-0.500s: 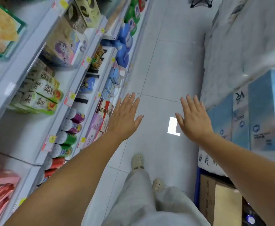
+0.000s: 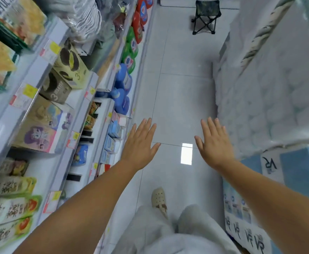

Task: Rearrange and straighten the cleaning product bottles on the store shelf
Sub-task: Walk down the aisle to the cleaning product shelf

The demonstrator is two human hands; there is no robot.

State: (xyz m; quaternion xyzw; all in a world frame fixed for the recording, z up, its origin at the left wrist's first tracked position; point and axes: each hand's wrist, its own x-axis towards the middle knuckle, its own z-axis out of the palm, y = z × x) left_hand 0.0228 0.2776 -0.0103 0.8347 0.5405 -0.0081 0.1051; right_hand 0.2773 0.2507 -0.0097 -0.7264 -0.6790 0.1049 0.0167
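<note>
Left hand [image 2: 140, 146], right hand [image 2: 215, 143]: both flat, fingers spread, empty, still raised over grey tiled floor [image 2: 177, 99]. Blue plastic detergent bottles [image 2: 122, 92]: low shelf left of floor, now nearer. Black folding stool [image 2: 205, 17]: newly fully visible beyond.

Both arms outstretched, left hand [image 2: 140, 144] and right hand [image 2: 215, 142] flat, empty.

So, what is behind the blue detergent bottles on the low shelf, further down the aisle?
Behind the blue detergent bottles, further along the same shelf, stand green detergent bags, then red ones. The bottles cover the bottom of the nearest green bag, and the shelf's back is hidden.
</note>
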